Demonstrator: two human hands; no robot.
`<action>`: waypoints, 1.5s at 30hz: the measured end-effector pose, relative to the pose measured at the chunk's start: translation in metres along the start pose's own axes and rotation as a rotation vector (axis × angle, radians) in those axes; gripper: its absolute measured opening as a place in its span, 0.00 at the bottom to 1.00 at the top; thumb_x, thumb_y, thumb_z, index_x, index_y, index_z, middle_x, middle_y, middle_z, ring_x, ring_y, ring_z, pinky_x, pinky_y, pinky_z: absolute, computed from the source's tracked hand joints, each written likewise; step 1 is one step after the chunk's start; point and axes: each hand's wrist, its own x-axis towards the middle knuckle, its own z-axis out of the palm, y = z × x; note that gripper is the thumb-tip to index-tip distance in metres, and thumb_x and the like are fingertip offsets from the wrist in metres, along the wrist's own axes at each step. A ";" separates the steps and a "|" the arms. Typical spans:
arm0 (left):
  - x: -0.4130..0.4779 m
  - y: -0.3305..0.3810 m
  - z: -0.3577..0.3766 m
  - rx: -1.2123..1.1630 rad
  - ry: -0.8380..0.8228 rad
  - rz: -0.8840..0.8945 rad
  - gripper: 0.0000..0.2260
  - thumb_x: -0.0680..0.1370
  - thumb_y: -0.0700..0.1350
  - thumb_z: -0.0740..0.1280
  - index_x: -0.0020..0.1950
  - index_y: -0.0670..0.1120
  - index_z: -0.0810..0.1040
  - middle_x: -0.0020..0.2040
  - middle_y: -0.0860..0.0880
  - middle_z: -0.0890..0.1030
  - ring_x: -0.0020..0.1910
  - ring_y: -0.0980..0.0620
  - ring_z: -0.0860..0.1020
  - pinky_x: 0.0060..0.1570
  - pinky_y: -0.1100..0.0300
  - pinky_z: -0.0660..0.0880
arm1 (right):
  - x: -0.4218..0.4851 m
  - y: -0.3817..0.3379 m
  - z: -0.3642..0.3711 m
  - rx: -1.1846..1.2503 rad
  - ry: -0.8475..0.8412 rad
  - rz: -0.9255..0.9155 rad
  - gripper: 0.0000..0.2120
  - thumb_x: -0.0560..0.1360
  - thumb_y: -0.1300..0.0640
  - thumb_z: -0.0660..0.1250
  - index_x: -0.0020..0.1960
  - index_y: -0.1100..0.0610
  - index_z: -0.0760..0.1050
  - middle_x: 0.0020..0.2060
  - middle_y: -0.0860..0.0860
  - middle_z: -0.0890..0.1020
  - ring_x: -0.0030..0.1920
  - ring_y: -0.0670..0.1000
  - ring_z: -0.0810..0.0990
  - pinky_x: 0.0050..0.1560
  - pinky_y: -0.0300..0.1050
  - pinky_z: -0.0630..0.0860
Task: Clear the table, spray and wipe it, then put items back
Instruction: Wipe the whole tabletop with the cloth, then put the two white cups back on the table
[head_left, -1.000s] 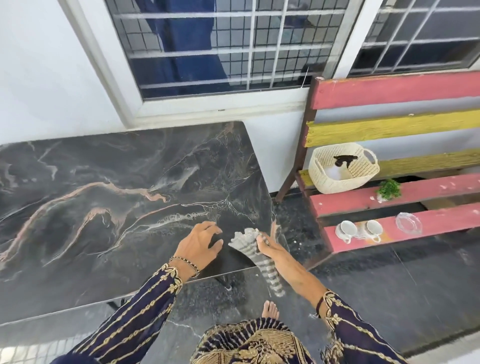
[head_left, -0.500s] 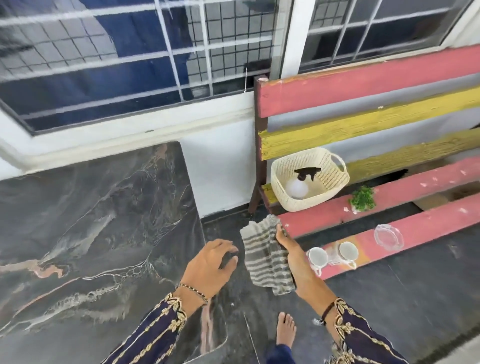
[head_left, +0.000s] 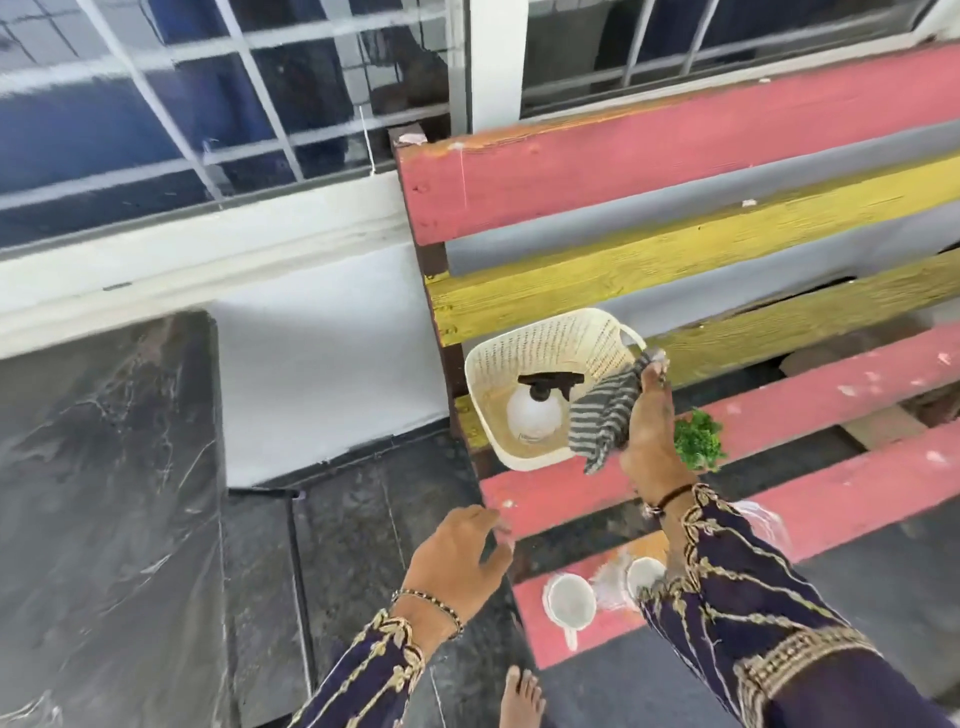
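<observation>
Over the basket (head_left: 550, 345), at its right rim, the right hand (head_left: 647, 431) pinches the striped cloth (head_left: 602, 410) in curled fingers, above the spray bottle (head_left: 535, 408) inside. The left hand (head_left: 457, 566), short of the basket, is spread and empty. Stowing the cloth, I judge (wiping done); next: release, then fetch the cups (head_left: 569, 603).

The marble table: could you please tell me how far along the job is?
Done: the marble table looks bare where visible; the spray bottle sits in the basket. In hand: the right hand pinches the striped cloth over that basket, left hand open. Left: cups and plant wait on the bench.
</observation>
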 end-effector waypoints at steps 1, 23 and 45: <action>0.003 0.001 0.003 0.002 -0.008 -0.004 0.12 0.79 0.50 0.61 0.60 0.51 0.78 0.60 0.55 0.78 0.62 0.56 0.74 0.57 0.58 0.75 | 0.012 -0.006 -0.001 -0.014 -0.004 0.010 0.25 0.84 0.41 0.57 0.76 0.54 0.66 0.67 0.58 0.78 0.63 0.60 0.80 0.67 0.62 0.76; 0.044 0.008 0.132 0.329 -0.475 -0.226 0.26 0.81 0.51 0.58 0.77 0.50 0.56 0.66 0.41 0.75 0.63 0.40 0.76 0.60 0.48 0.74 | -0.020 0.096 -0.141 -0.418 -0.095 0.005 0.11 0.75 0.58 0.75 0.56 0.57 0.79 0.51 0.52 0.86 0.56 0.54 0.83 0.57 0.46 0.78; 0.016 0.000 0.080 0.190 -0.218 -0.230 0.16 0.80 0.45 0.58 0.66 0.43 0.72 0.59 0.38 0.80 0.56 0.36 0.79 0.55 0.46 0.77 | -0.096 0.123 -0.132 -1.202 -0.220 -0.350 0.34 0.70 0.48 0.77 0.72 0.51 0.67 0.63 0.50 0.78 0.61 0.54 0.77 0.58 0.53 0.77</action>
